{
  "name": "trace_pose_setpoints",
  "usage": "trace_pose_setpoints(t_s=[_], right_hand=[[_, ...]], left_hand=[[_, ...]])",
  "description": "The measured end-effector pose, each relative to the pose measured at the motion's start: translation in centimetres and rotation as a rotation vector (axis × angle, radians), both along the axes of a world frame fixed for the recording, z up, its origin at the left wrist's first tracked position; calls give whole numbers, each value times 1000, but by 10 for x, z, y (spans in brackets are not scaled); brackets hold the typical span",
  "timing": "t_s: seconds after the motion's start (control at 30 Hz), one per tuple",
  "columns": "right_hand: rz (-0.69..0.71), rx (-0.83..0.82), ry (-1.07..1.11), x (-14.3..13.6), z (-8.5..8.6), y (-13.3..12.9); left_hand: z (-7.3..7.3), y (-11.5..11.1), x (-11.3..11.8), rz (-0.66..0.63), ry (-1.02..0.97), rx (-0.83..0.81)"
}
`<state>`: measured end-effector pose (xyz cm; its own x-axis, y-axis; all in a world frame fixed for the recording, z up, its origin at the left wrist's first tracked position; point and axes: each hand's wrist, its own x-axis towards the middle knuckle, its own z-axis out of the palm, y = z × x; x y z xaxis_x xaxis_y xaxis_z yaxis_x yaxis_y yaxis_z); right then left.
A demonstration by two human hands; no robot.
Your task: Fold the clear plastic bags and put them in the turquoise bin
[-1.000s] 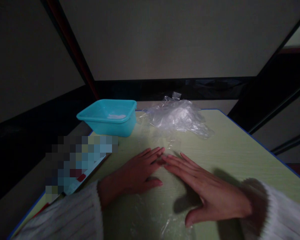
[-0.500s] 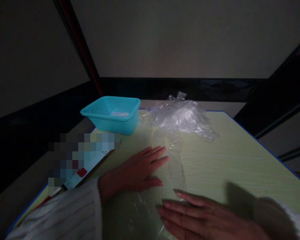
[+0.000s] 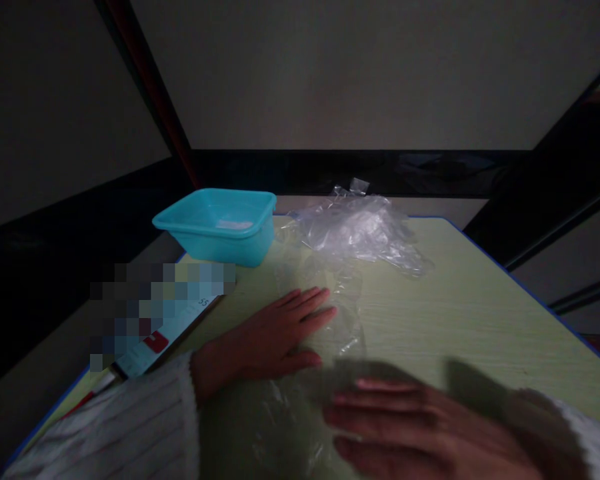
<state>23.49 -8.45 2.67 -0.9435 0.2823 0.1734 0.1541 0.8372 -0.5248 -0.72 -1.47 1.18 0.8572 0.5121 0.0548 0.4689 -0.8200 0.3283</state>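
Note:
A thin clear plastic bag [image 3: 347, 327] lies spread on the pale wooden table top. Across it my left hand [image 3: 285, 333] rests flat, palm down, with the fingers stretched out. My right hand [image 3: 400, 427] is over the near part of the plastic, fingers extended and slightly blurred; whether it touches the sheet I cannot tell. A shadow falls beside its fingertips. Beyond both hands sits a crumpled heap of clear plastic bags [image 3: 365, 227], bunched at the far edge. The near end of the spread plastic runs out of view at the bottom.
A turquoise plastic basin [image 3: 220, 243] stands at the far left corner, with something pale inside. Along the left edge lies a flat box or booklet [image 3: 185, 320], partly pixelated. A red and white stick-like item [image 3: 93, 393] is near my left sleeve. The table [image 3: 455, 300] has a blue edge.
My right hand has lifted a little and its fingers have shifted over the plastic. The left hand stays flat in place. The whole view has moved slightly.

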Motion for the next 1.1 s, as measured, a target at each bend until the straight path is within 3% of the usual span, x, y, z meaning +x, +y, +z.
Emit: trace_pose_setpoints(t_s=[0.13,0.37,0.5,0.7,0.9,1.1], right_hand=[[-115,123,-128,8,1,16],[-59,97,-243,7,-4,16],[24,210,-171,3,-1,14],[-7,314,177,-4,-9,4],[72,363,121,-9,-7,0],[37,338,23,-11,-2,-1]], left_hand=[[-2,-1,2,-49,-11,81],[-5,-1,4,-53,112,75],[-2,0,3,-47,100,114],[-1,6,-2,-23,33,202],[-2,5,-3,-26,-46,224],[2,2,-2,-45,-123,263]])
